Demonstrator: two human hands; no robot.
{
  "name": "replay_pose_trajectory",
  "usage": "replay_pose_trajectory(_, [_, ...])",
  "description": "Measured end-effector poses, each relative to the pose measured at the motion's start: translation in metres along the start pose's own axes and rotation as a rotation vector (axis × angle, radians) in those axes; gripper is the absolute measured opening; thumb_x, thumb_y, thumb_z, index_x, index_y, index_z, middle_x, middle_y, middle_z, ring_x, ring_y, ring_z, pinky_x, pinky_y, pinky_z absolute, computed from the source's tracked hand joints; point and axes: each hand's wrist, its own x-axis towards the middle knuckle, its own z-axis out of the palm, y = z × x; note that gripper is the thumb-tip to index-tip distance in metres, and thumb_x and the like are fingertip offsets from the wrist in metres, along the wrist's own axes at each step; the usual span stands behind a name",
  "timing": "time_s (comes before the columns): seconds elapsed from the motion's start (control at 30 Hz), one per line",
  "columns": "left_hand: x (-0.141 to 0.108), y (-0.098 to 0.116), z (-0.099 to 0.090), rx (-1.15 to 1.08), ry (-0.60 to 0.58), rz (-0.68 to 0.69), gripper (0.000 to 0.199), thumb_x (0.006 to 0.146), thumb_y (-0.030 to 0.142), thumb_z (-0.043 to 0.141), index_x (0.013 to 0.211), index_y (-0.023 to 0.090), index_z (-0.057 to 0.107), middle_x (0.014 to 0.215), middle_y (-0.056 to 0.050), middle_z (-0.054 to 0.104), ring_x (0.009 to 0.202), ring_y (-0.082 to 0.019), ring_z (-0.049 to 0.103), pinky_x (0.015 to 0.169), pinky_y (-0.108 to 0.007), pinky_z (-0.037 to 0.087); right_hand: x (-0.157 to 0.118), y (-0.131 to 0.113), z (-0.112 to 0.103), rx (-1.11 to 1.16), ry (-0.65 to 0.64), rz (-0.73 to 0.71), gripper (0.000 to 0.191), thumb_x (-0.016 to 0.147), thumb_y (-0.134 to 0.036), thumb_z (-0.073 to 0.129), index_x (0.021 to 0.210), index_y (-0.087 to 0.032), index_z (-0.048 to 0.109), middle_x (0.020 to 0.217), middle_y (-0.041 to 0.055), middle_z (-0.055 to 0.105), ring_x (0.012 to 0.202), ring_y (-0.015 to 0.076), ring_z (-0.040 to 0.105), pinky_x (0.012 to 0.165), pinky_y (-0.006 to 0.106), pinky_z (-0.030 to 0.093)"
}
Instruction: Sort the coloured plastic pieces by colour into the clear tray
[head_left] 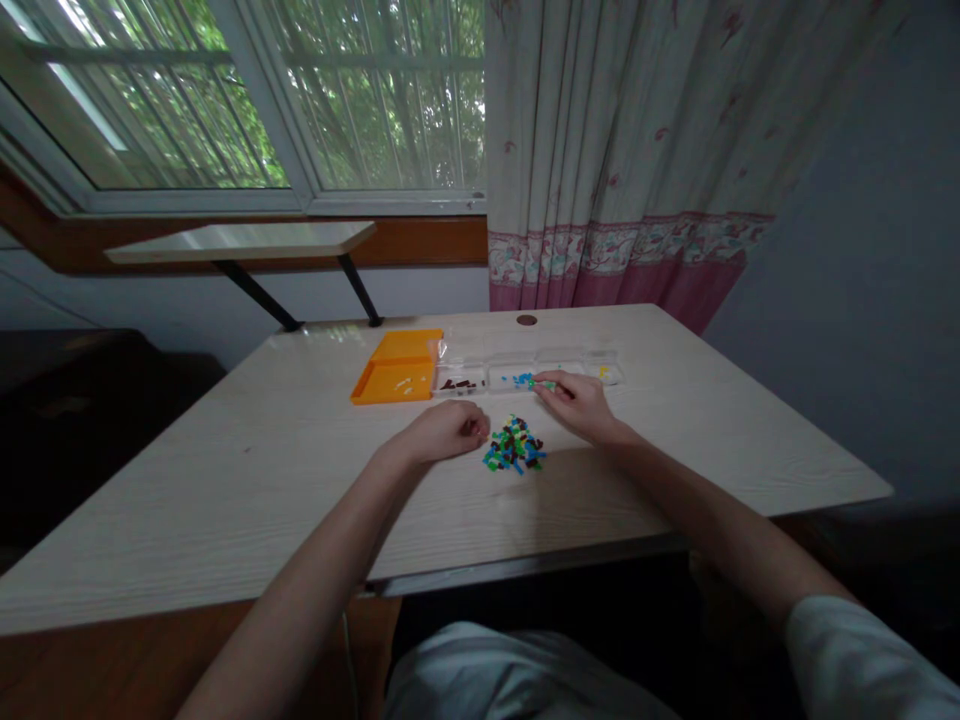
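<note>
A small mixed heap of blue, green, brown and yellow toy bricks [514, 446] lies on the table between my hands. My left hand [450, 430] rests just left of the heap with its fingers curled in; what they hold, if anything, is hidden. Over the clear plastic boxes, my right hand [576, 402] pinches what looks like a small green brick [533, 383] at its fingertips. Blue bricks [517, 380] lie in the clear box by those fingertips. Brown bricks [459, 384] are in the clear box to the left, and yellow bricks [604, 372] in the one at the right end.
An open orange case [363, 390] with a few white pieces [405, 384] stands left of the clear boxes. The pale wooden table [300, 480] has a round cable hole [527, 320] at the back. A raised shelf [247, 240] on black legs stands back left, below the window.
</note>
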Motion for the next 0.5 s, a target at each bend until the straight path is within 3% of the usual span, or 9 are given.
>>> replay_pose_trajectory(0.5, [-0.0004,-0.0018,-0.0024,0.043,0.011,0.02,0.015,0.068,0.018,0.053,0.077,0.015,0.064,0.066,-0.001,0.06,0.059,-0.01,0.049,0.056,-0.019,0.035,0.0,0.0097,-0.0009,-0.007,-0.008,0.127,0.026,0.082,-0.038,0.052,0.09,-0.019,0.068,0.048,-0.0041,0.044,0.045,0.0079,0.04,0.049,0.019,0.033])
